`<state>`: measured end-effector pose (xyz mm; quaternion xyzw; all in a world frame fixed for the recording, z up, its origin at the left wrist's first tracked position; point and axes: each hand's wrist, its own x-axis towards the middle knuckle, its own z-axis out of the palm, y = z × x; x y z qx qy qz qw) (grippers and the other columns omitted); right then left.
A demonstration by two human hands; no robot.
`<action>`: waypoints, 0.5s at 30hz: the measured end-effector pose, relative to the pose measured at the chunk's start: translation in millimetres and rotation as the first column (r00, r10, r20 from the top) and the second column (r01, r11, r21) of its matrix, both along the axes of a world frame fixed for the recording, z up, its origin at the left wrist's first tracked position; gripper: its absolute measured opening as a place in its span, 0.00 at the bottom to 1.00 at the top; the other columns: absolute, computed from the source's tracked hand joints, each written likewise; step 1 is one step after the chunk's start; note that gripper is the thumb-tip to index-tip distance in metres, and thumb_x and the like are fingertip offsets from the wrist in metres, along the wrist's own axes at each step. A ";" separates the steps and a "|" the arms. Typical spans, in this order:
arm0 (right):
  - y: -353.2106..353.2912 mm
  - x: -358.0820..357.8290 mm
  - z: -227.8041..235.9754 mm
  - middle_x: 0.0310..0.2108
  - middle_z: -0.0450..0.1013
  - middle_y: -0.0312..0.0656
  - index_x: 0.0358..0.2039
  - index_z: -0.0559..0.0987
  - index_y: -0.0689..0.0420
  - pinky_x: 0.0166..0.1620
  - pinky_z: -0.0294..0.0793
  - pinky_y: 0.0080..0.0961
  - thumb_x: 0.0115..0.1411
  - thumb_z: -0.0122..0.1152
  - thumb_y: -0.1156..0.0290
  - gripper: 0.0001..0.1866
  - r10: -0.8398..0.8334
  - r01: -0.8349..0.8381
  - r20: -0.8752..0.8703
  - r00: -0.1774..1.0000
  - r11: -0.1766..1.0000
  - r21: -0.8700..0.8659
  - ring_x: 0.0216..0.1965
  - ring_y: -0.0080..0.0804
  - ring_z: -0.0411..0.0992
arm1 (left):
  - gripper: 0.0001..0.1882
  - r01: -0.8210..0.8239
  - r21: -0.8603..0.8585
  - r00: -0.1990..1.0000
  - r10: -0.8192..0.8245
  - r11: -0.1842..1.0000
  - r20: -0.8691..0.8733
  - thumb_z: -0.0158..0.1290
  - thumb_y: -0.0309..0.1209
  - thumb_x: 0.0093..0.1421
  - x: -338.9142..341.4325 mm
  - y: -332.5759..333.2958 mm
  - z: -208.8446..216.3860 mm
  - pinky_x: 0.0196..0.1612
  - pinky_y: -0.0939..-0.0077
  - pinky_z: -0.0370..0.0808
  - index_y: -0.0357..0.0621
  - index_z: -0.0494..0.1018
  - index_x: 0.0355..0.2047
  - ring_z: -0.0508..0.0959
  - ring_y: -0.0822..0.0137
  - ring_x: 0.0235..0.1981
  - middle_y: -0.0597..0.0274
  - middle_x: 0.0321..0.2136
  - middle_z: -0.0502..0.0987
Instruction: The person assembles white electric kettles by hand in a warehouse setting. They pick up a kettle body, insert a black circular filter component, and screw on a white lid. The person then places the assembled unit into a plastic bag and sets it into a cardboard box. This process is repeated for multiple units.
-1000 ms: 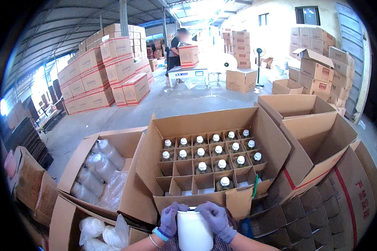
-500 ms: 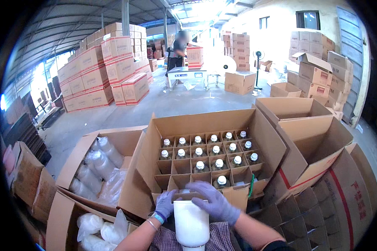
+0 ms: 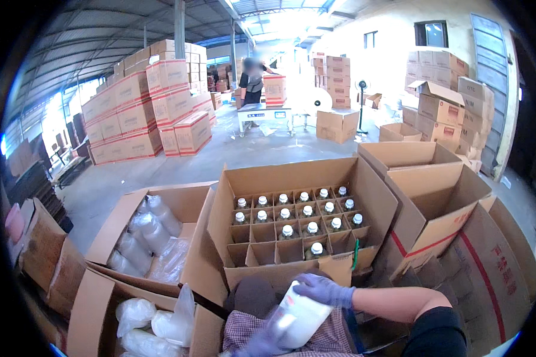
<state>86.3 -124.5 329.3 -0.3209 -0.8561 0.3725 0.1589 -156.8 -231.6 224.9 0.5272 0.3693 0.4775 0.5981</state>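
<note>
A white plastic bottle [image 3: 307, 321] lies tilted over my lap, its upper end toward the right. My right hand [image 3: 324, 290], in a purple glove, is closed around that upper end. My left hand [image 3: 261, 340], gloved too, is at the bottle's lower left side, its fingers smeared by motion. Just beyond is an open carton [image 3: 268, 276] with cardboard dividers. Several clear bottles with white caps [image 3: 312, 228] stand upright in its cells, mostly toward the far side; some near cells hold no bottle.
To the left, one open box holds plastic-wrapped clear items [image 3: 152, 232], and a nearer box has white bagged items [image 3: 138, 318]. Open cartons [image 3: 435, 196] stand at right, with cardboard dividers [image 3: 426, 291] below. Farther off, a person [image 3: 253, 83] stands by a table with a carton [image 3: 275, 89].
The white bottle has gone from upright to tilted. My right hand has closed on its upper end, and my left hand has dropped to the lower left. The distant person has straightened up.
</note>
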 end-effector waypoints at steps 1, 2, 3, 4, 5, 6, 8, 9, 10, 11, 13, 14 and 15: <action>5.0 12.8 -29.7 0.58 0.66 0.56 0.60 0.72 0.49 0.62 0.64 0.48 0.51 0.68 0.54 0.36 -0.162 0.170 0.112 0.980 0.984 -0.061 0.58 0.59 0.67 | 0.49 0.013 0.160 0.976 0.022 0.987 -0.217 0.68 0.37 0.55 14.1 -10.8 3.2 0.65 0.70 0.65 0.33 0.51 0.69 0.66 0.61 0.64 0.49 0.65 0.63; 4.9 5.7 -33.5 0.58 0.66 0.57 0.61 0.72 0.50 0.63 0.65 0.46 0.52 0.68 0.54 0.36 -0.215 0.224 0.136 0.967 0.973 -0.053 0.57 0.59 0.68 | 0.57 0.011 0.317 0.905 0.125 0.948 -0.406 0.72 0.37 0.51 23.7 -24.9 5.1 0.66 0.72 0.63 0.32 0.48 0.71 0.64 0.64 0.65 0.50 0.68 0.58; -1.9 -2.8 -7.9 0.60 0.65 0.57 0.62 0.71 0.49 0.64 0.63 0.48 0.52 0.67 0.53 0.36 -0.264 0.272 0.197 0.944 0.962 -0.019 0.59 0.60 0.66 | 0.57 0.044 0.102 0.943 -0.008 0.994 -0.331 0.71 0.39 0.53 17.1 -15.6 25.1 0.66 0.72 0.63 0.35 0.46 0.72 0.65 0.64 0.64 0.51 0.66 0.62; -7.7 -9.9 20.2 0.63 0.62 0.55 0.63 0.69 0.49 0.65 0.62 0.49 0.53 0.66 0.50 0.38 -0.085 0.072 0.059 0.995 0.977 0.202 0.63 0.58 0.63 | 0.57 0.112 -0.131 0.963 -0.140 0.985 -0.229 0.69 0.42 0.54 -1.1 -1.3 53.1 0.65 0.72 0.62 0.37 0.44 0.73 0.66 0.63 0.64 0.51 0.64 0.65; -12.7 -18.0 44.1 0.66 0.59 0.54 0.65 0.68 0.48 0.66 0.60 0.50 0.53 0.66 0.47 0.40 0.131 -0.099 -0.041 0.990 0.889 0.447 0.66 0.57 0.59 | 0.50 0.355 -0.259 0.929 -0.369 0.898 -0.006 0.66 0.35 0.58 -20.8 14.6 62.5 0.64 0.74 0.64 0.39 0.48 0.72 0.67 0.70 0.62 0.57 0.65 0.65; -24.4 -21.5 54.8 0.67 0.59 0.53 0.64 0.68 0.50 0.66 0.58 0.51 0.55 0.63 0.45 0.40 0.293 -0.265 0.017 0.956 0.834 0.485 0.67 0.57 0.58 | 0.42 0.486 -0.288 0.868 -0.494 0.825 0.050 0.64 0.29 0.60 -34.7 29.5 65.8 0.64 0.74 0.65 0.39 0.55 0.70 0.67 0.71 0.62 0.61 0.64 0.66; -42.7 -29.9 68.2 0.67 0.58 0.52 0.64 0.67 0.55 0.67 0.55 0.54 0.58 0.58 0.41 0.40 0.582 -0.559 0.147 0.800 0.634 0.534 0.68 0.57 0.55 | 0.39 0.524 -0.338 0.769 -0.605 0.781 -0.205 0.64 0.29 0.59 -55.2 43.8 52.0 0.64 0.73 0.66 0.41 0.61 0.68 0.68 0.71 0.61 0.63 0.63 0.69; -48.3 -28.0 60.8 0.66 0.61 0.52 0.62 0.69 0.54 0.67 0.56 0.50 0.57 0.61 0.44 0.38 0.539 -0.487 0.045 0.841 0.720 0.495 0.68 0.54 0.57 | 0.36 0.438 -0.156 0.838 -0.464 0.886 -0.287 0.64 0.30 0.59 -41.1 27.4 68.4 0.62 0.71 0.68 0.41 0.65 0.66 0.72 0.70 0.57 0.61 0.59 0.73; -37.2 -22.7 31.6 0.62 0.65 0.49 0.61 0.71 0.53 0.66 0.59 0.47 0.55 0.61 0.47 0.36 0.475 -0.406 -0.115 0.872 0.834 0.373 0.65 0.51 0.61 | 0.38 0.242 -0.176 0.905 -0.287 0.954 -0.313 0.66 0.34 0.57 -29.3 12.7 53.6 0.61 0.70 0.69 0.40 0.65 0.66 0.73 0.67 0.57 0.58 0.58 0.74; -26.2 -12.2 15.1 0.59 0.68 0.48 0.59 0.72 0.54 0.65 0.61 0.44 0.55 0.61 0.50 0.34 0.363 -0.315 -0.163 0.918 0.913 0.259 0.62 0.49 0.63 | 0.40 0.050 -0.187 0.941 -0.109 0.981 -0.321 0.68 0.38 0.55 -15.8 1.8 35.1 0.60 0.68 0.70 0.39 0.65 0.65 0.74 0.64 0.57 0.55 0.57 0.75; -23.5 -3.2 -5.9 0.53 0.71 0.47 0.57 0.74 0.55 0.62 0.63 0.41 0.56 0.61 0.54 0.30 0.132 -0.123 -0.163 0.978 0.990 0.068 0.58 0.46 0.67 | 0.48 -0.174 -0.031 0.878 0.140 0.984 -0.458 0.71 0.44 0.51 3.2 -5.4 23.4 0.60 0.68 0.70 0.31 0.62 0.65 0.72 0.59 0.59 0.49 0.59 0.73; -20.6 -4.1 -11.0 0.51 0.72 0.47 0.56 0.74 0.55 0.61 0.64 0.39 0.56 0.61 0.56 0.29 0.042 -0.042 -0.137 0.990 0.999 0.006 0.56 0.44 0.68 | 0.50 -0.163 -0.084 0.954 0.135 0.983 -0.268 0.71 0.43 0.52 6.9 -2.3 26.0 0.60 0.70 0.71 0.27 0.59 0.66 0.73 0.59 0.57 0.47 0.58 0.73; -16.9 -3.6 -18.9 0.50 0.72 0.46 0.55 0.75 0.55 0.61 0.65 0.39 0.56 0.60 0.57 0.27 0.006 -0.010 -0.156 0.988 1.000 -0.023 0.55 0.43 0.69 | 0.49 -0.104 -0.113 0.961 0.070 0.988 -0.269 0.70 0.41 0.53 4.5 6.7 21.0 0.60 0.70 0.71 0.26 0.57 0.66 0.73 0.61 0.57 0.48 0.58 0.73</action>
